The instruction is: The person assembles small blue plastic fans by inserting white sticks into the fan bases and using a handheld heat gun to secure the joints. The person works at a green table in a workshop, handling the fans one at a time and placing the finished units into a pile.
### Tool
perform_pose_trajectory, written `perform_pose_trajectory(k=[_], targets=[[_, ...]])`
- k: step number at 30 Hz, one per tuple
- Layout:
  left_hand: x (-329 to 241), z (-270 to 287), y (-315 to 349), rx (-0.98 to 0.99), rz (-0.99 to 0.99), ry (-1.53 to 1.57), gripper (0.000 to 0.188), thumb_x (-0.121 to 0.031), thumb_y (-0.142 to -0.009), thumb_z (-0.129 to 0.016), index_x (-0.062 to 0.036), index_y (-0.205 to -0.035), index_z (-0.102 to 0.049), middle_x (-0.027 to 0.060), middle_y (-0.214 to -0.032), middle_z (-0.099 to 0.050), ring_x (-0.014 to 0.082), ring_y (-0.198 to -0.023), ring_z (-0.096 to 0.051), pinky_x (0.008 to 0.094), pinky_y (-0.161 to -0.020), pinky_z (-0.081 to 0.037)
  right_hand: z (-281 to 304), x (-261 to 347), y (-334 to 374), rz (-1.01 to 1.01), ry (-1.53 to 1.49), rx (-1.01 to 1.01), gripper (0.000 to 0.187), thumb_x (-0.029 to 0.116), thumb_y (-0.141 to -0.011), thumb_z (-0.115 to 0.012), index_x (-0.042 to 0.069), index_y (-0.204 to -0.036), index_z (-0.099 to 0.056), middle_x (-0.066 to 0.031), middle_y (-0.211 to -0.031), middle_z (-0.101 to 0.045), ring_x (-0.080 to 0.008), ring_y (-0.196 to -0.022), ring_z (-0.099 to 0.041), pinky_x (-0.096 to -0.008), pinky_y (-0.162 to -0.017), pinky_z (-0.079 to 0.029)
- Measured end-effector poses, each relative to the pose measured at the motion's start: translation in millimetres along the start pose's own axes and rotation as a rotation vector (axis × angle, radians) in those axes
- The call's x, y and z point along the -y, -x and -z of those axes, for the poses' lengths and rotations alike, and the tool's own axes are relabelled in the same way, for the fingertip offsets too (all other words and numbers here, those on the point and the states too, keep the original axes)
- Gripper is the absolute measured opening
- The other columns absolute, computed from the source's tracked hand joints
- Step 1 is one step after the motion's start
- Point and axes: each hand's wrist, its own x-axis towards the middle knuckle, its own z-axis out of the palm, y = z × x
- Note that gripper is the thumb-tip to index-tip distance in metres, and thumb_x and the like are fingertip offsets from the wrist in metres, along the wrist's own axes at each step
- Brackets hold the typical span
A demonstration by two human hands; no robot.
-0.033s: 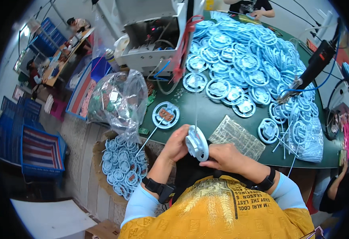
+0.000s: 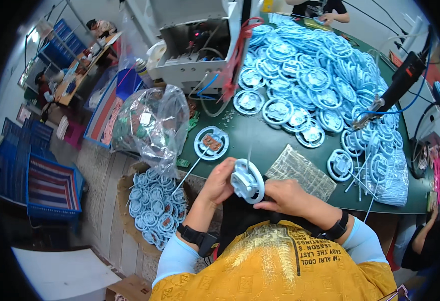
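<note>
In front of my chest I hold a light blue plastic wheel-shaped part (image 2: 247, 181), tilted, with raised pieces inside its ring. My left hand (image 2: 217, 181) grips its left edge. My right hand (image 2: 285, 194) is closed at the lower right rim, its thumb below the ring. A thin pale line rises above the part, too blurred to identify. Beyond my left hand lies another blue wheel part (image 2: 221, 151) with a brown circuit board (image 2: 212, 143) in it and a white stick (image 2: 192, 169) pointing toward me. A worn, taped square pad (image 2: 300, 173) lies beyond my right hand.
A big heap of blue wheel parts (image 2: 315, 79) covers the green table's (image 2: 235, 138) far side. A grey machine (image 2: 195, 75) stands at the back left, beside a clear plastic bag (image 2: 152, 125). A box (image 2: 124, 200) of finished-looking parts sits lower left. A black tool (image 2: 405, 75) hangs right.
The wheel part has turned a little, so more of its inner face shows. Both hands keep their hold; the whole view has shifted slightly.
</note>
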Motion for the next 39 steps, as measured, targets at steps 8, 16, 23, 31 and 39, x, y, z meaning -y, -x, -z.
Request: perform_pose_trajectory(k=[8,16,23,31,39], targets=[[-14.4,57.5,76.4,-0.071,-0.103,-0.079,0.024,-0.026,-0.096,-0.063,-0.0041,-0.105,-0.058,0.0067,-0.096,-0.066,0.0150,-0.087,-0.065,0.0299,-0.080,-0.053,-15.9,-10.7,-5.6,-0.056,0.069,0.107,0.028,0.027,-0.080,-0.076,0.006,-0.082,-0.057,-0.0084,-0.075,-0.058,-0.0278,-0.066,-0.062,-0.0383,-0.055,-0.049],[-22.8,80.3,100.4,-0.208,-0.138,-0.120,0.016,-0.017,-0.096,-0.063,-0.0034,-0.103,-0.058,0.0084,-0.093,-0.069,0.0135,-0.083,-0.067,0.0280,-0.076,-0.054,-33.2,-1.4,-31.0,-0.168,-0.125,0.136,0.025,0.023,-0.083,-0.076,0.005,-0.094,-0.062,-0.0075,-0.077,-0.061,-0.0243,-0.061,-0.061,-0.0342,-0.054,-0.048],[-17.0,83.0,97.3,-0.258,-0.135,-0.283,0.015,-0.016,-0.095,-0.064,-0.0025,-0.101,-0.059,0.0061,-0.092,-0.068,0.0096,-0.079,-0.064,0.0232,-0.071,-0.051,-30.8,22.7,-62.0,-0.528,-0.923,0.121,0.034,0.014,-0.092,-0.068,0.005,-0.124,-0.063,0.0008,-0.083,-0.060,-0.0064,-0.065,-0.054,-0.0227,-0.058,-0.043],[-24.6,79.1,104.4,-0.137,-0.163,-0.345,0.015,-0.007,-0.088,-0.070,-0.0008,-0.102,-0.067,0.0066,-0.096,-0.069,0.0136,-0.092,-0.065,0.0269,-0.083,-0.051,-28.3,13.3,-52.9,-0.380,-0.670,0.150,0.022,0.010,-0.089,-0.069,0.003,-0.110,-0.071,-0.0036,-0.084,-0.060,-0.0110,-0.068,-0.055,-0.0282,-0.061,-0.045],[-35.4,80.5,118.0,0.004,-0.346,-0.410,0.022,0.001,-0.078,-0.074,0.0007,-0.100,-0.071,0.0143,-0.104,-0.070,0.0311,-0.111,-0.064,0.0393,-0.097,-0.049,-34.8,21.0,-46.1,-0.204,-0.610,0.246,0.025,0.008,-0.083,-0.076,0.007,-0.108,-0.073,-0.0048,-0.083,-0.062,-0.0138,-0.067,-0.055,-0.0283,-0.062,-0.045]])
